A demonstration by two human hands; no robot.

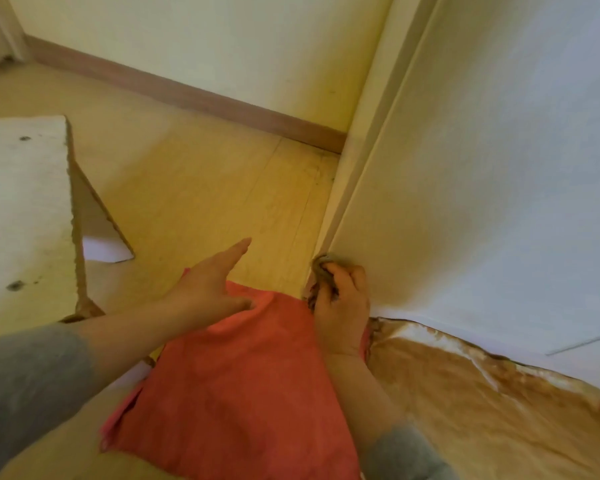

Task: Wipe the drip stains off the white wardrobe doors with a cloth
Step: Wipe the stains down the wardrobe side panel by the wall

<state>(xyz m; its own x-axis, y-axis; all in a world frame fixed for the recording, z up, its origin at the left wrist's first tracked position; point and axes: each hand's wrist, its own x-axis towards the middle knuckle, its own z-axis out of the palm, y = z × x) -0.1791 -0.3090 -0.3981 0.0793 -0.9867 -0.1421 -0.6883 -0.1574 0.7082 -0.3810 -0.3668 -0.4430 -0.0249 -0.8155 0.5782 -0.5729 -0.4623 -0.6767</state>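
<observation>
The white wardrobe door (482,188) fills the right side of the view and runs down to the floor. My right hand (343,299) is closed around a bunched grey-brown cloth (323,268) and presses it against the door's lower left corner, near the edge. My left hand (212,282) hovers to the left with fingers spread, holding nothing, above a red fabric (243,379) that covers my lap. No drip stains show clearly on the door from here.
A brown, shiny sheet (499,410) lies crumpled along the foot of the wardrobe at the lower right. A worn white board (21,216) stands at the left on the yellow floor (194,188). A wall with a brown skirting board (194,95) runs behind.
</observation>
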